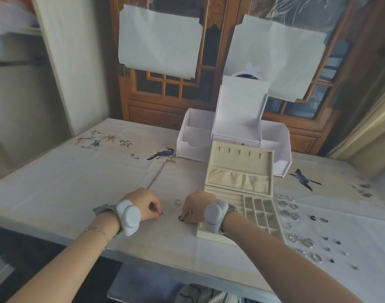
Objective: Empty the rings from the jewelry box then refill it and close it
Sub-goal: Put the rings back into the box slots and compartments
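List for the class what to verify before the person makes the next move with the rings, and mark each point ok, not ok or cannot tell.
1. Beige velvet jewelry box lid open: ok.
2. Left hand pinches a small silver ring: ok.
3. Right hand pinches a small dark ring on the table: ok.
4. Loose silver ring between the hands lies apart from both: ok.
5. Grid compartments emptied: ok, none shows a ring.
6. Ring-roll slots behind the right hand emptied: cannot tell, partly hidden.
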`<state>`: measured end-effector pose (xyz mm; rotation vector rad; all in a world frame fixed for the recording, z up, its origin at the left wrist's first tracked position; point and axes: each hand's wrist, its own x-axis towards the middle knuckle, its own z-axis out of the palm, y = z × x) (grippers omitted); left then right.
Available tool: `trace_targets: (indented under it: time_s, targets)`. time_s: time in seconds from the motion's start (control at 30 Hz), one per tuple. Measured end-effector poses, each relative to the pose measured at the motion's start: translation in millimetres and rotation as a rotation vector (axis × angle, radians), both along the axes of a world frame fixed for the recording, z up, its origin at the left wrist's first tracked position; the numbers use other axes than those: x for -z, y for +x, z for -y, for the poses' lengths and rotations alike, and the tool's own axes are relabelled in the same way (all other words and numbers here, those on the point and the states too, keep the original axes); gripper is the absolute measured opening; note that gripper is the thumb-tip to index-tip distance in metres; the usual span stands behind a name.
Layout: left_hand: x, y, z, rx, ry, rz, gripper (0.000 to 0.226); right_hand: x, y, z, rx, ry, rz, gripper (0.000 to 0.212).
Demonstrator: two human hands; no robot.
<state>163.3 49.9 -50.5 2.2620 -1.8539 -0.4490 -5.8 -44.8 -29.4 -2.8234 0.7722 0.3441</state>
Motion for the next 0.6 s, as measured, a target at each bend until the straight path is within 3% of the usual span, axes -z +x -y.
trace_targets:
  time_s: [0.3, 0.6]
  targets:
    - [-28.7, -12.7, 5.8, 0.006, -0.093, -0.054, 0.012, -33.5, -28.9, 15.9, 0.062, 0.061, 0.216, 0.020]
    - [-52.0, -79.6, 38.5, 0.107, -0.151, -0.149, 0.013, -47.3, -114.7, 30.4, 0.325, 0.174, 0.473, 0.012]
